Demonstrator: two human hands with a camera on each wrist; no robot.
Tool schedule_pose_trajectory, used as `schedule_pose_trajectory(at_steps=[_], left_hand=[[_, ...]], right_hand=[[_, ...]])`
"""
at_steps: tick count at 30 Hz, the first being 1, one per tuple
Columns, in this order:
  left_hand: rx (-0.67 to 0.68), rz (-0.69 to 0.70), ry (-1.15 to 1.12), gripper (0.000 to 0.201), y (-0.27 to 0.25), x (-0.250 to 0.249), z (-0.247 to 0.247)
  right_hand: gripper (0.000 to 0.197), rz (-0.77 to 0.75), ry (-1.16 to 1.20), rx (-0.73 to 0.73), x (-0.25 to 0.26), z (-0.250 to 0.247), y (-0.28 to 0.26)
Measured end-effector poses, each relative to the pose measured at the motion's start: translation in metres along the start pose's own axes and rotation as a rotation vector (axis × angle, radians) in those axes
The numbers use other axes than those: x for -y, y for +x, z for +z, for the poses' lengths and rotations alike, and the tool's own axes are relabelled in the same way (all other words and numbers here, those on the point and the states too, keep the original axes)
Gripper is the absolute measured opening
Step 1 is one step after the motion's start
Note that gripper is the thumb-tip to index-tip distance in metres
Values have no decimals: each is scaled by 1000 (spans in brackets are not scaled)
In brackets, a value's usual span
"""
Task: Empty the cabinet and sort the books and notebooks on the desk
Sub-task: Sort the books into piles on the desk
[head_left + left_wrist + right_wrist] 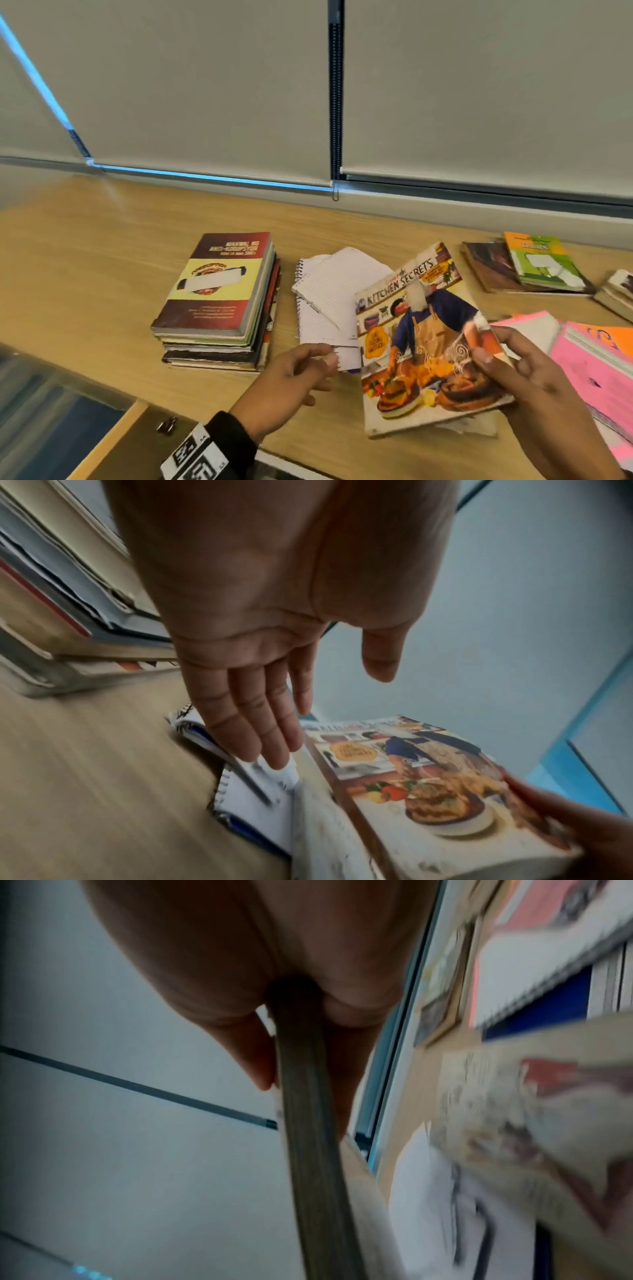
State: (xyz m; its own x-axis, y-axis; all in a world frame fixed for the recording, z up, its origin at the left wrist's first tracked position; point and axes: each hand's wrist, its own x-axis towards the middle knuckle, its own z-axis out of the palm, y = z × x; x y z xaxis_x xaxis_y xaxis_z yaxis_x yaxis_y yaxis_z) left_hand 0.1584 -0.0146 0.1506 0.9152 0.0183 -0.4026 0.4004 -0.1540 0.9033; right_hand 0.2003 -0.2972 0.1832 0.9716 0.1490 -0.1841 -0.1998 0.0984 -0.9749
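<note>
The right hand [527, 373] holds a cookbook [424, 339] titled "Kitchen Secrets" by its right edge, thumb on the cover and fingers behind, so its grip is pinching the book; the right wrist view shows the page edges [308, 1123] clamped between thumb and fingers. The cookbook is tilted, its lower left corner down at the table [85, 274] and its cover facing up. The left hand [291, 373] reaches toward the spiral notebooks [329, 301] that lie just left of the cookbook; in the left wrist view its fingers [260, 723] are straight and close together, their tips touching the white page of the top notebook [257, 799], so its grip is spread and pinches nothing. The notebooks lie open and overlapping, partly tucked under the cookbook's left edge. Left of them, near but apart, stands a stack of books [222, 308] with a maroon and yellow cover on top. At the far right of the table a green and orange book [541, 267] lies on a dark one [489, 267], and another worn book [616, 291] is cut off by the frame edge. Nearer, under the right hand, lies a pile of pink papers [589, 359]. Grey roller blinds [205, 85] hang behind the table. A black band with a printed marker [202, 452] sits on the left wrist.
</note>
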Motion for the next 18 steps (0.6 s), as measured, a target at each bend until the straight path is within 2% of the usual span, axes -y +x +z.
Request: schedule_pose_trajectory(at_steps=[3, 4, 6, 9, 11, 15, 18], left_hand=[[28, 24, -210, 42, -19, -7, -16], [9, 51, -285, 42, -26, -7, -26], [-90, 118, -457, 45, -38, -11, -53], [-273, 308, -511, 44, -50, -17, -119], [-372, 372, -482, 42, -51, -22, -168], [-520, 320, -437, 35, -41, -5, -280], [-588, 203, -420, 36, -27, 29, -364]], right_hand=[[39, 49, 170, 150, -4, 43, -5], [35, 62, 217, 199, -3, 64, -8], [41, 11, 265, 298, -1, 101, -9], [39, -109, 99, 459, 1, 159, 9], [31, -130, -59, 519, 3, 205, 26], [32, -96, -243, 526, -1, 307, 56], [32, -69, -213, 437, -7, 346, 67]])
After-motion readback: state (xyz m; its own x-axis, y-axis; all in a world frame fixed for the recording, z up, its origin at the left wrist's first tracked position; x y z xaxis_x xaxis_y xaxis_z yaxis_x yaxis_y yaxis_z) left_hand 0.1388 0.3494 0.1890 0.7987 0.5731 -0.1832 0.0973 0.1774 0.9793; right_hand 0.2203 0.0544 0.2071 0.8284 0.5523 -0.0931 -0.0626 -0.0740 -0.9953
